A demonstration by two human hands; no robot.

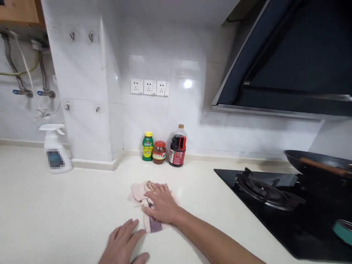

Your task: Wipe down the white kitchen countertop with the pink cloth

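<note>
On the pale countertop lies a crumpled pink cleaning cloth (139,191) with a purple patch and a brown patterned area. My right hand (162,205) presses down on it from above, fingers stretched out and thumb apart; part of the cloth is hidden beneath the palm. Just left of and nearer than the cloth, my left hand (122,242) is open, its fingers spread low over the counter and holding nothing. Whether the left fingertips touch the surface I cannot tell.
Against the back wall stand a green bottle with a yellow cap (147,146), a red-lidded jar (159,152) and a large dark sauce bottle (177,148). A white spray bottle (56,150) is at left. At right are a black gas stove (264,223), a wok (297,161) and a range hood (286,69).
</note>
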